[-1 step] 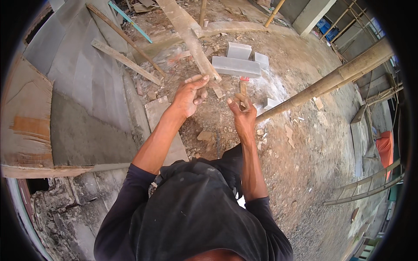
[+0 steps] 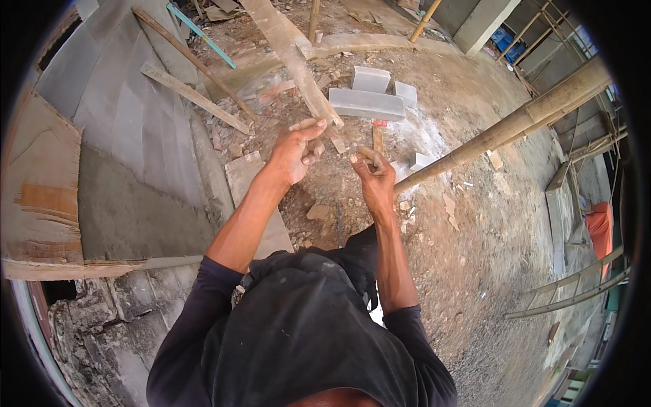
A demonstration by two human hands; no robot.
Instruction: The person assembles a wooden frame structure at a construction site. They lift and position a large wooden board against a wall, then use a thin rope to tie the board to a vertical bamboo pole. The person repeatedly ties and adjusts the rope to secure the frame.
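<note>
My left hand (image 2: 296,154) is raised over the rubble-strewn ground, its thumb and forefinger pinched together and the other fingers curled. Behind its fingertips is the lower end of a long wooden board (image 2: 288,54). My right hand (image 2: 375,178) is level with it a little to the right, thumb and forefinger also pressed together. Whatever either pinch holds is too small or thin to make out. Just beyond my right hand, a short wooden strip (image 2: 378,139) with a red end lies on the ground. Grey blocks (image 2: 366,104) lie farther off.
A thick bamboo pole (image 2: 502,136) slants in from the upper right, close to my right hand. On the left, a grey plastered slab (image 2: 135,197) has a plywood piece (image 2: 41,197) at its edge. A loose timber (image 2: 196,98) leans there. An orange cloth (image 2: 599,230) hangs far right.
My right hand has shifted slightly left, toward my left hand, its pinch a little tighter. My left hand has barely moved.
</note>
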